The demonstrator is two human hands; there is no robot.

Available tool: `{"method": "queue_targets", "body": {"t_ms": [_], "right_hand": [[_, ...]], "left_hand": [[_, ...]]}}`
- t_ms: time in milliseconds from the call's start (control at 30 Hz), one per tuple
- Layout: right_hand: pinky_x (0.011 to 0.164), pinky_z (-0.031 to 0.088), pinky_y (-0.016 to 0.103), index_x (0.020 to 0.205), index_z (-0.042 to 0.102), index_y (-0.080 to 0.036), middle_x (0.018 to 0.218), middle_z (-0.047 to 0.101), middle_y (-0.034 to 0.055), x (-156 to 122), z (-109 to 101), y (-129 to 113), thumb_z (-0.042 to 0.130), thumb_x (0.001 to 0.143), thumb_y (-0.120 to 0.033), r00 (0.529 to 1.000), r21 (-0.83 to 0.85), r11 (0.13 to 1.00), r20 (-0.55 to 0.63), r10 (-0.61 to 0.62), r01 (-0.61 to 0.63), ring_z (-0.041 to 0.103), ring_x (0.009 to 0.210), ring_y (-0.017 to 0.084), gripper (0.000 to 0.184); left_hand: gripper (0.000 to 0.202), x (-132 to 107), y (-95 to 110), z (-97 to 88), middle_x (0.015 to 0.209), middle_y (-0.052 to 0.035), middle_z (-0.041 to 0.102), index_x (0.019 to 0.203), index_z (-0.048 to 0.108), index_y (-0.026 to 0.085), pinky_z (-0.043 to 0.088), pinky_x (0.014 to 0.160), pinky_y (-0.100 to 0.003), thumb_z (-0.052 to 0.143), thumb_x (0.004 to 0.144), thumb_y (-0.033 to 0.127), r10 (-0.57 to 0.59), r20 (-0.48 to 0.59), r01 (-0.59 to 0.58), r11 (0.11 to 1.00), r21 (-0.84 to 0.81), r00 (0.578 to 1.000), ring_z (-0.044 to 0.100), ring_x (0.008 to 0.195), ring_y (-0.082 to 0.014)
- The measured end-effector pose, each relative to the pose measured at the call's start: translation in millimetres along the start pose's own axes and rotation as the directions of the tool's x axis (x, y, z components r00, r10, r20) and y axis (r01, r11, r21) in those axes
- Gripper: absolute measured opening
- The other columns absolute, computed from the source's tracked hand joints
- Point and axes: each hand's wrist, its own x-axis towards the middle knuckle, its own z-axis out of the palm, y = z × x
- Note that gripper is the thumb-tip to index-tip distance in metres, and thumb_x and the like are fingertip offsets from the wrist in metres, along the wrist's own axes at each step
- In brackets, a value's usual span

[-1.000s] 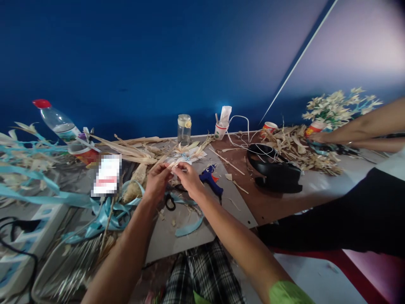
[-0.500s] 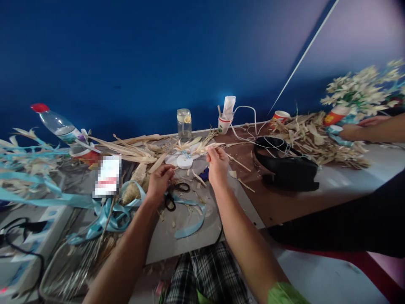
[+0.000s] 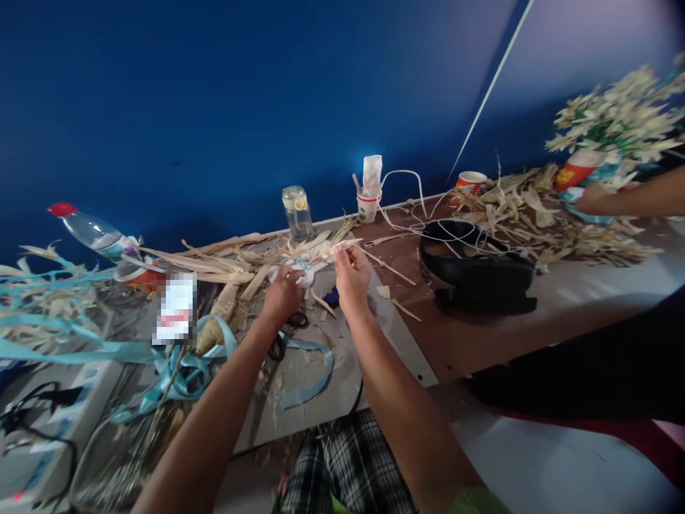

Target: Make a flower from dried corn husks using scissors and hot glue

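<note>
My right hand (image 3: 353,275) is closed, with a pale strip of corn husk (image 3: 339,250) pinched between thumb and fingertips. To its left, my left hand (image 3: 283,293) reaches to the edge of a small white roll (image 3: 306,277). Its fingers are bent and slightly blurred, so their grip is unclear. Black-handled scissors (image 3: 297,320) lie beneath the left wrist, partly covered by it. A light blue ribbon (image 3: 315,389) curls over the grey board (image 3: 374,357). Between the hands sits a small dark blue object (image 3: 332,297).
Behind the hands stand a clear bottle (image 3: 297,214) and a paper cup (image 3: 368,205). A black strapped headset-like object (image 3: 481,282) lies right, beside piled husks (image 3: 535,207). Another person's hand (image 3: 596,198) is near husk flowers (image 3: 621,118). Blue ribbon (image 3: 182,378) lies heaped left.
My left hand has moved forward to the white roll, which it now partly covers. My right hand keeps the husk pinched. The whole view has shifted slightly.
</note>
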Motion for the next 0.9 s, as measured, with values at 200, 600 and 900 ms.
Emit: {"method": "queue_targets", "body": {"t_ms": [200,600,900], "right_hand": [[0.054,0.037,0.021,0.071,0.050,-0.019,0.060,0.048,-0.0036,-0.2,1.1,-1.6,0.053,0.079,-0.044,0.999,0.065,0.997,-0.012,0.031,-0.030,0.047,0.060,0.011,0.026],[0.045,0.027,0.020,0.066,0.043,-0.020,0.056,0.042,-0.0073,8.3,-8.0,-4.9,0.065,0.069,-0.048,0.985,0.380,0.914,-0.030,0.167,-0.143,0.033,0.045,0.005,0.035],[0.070,0.046,0.025,0.053,0.053,-0.019,0.075,0.059,0.0042,-23.3,5.8,-17.2,0.059,0.075,-0.043,0.820,0.124,0.992,0.567,-0.077,0.008,0.056,0.096,0.018,0.033]], "left_hand": [[0.014,5.5,-2.0,3.1,0.098,-0.0088,0.057,0.080,0.066,0.021,0.044,0.084,-0.034,0.054,0.077,0.016,0.077,0.012,-0.077,0.996,0.036,0.997,0.056,0.089,-0.0217],[0.007,-7.5,23.2,-29.1,0.060,-0.0005,0.057,0.065,0.062,0.018,0.033,0.052,-0.024,0.067,0.065,0.023,-0.393,-0.013,0.325,0.778,-0.537,0.919,0.043,0.052,-0.0118],[0.020,-35.3,46.4,-36.7,0.060,-0.0002,0.058,0.064,0.059,0.015,0.028,0.044,-0.021,0.072,0.062,0.031,-0.487,0.179,0.419,0.443,-0.793,0.855,0.040,0.043,-0.0054]]}}
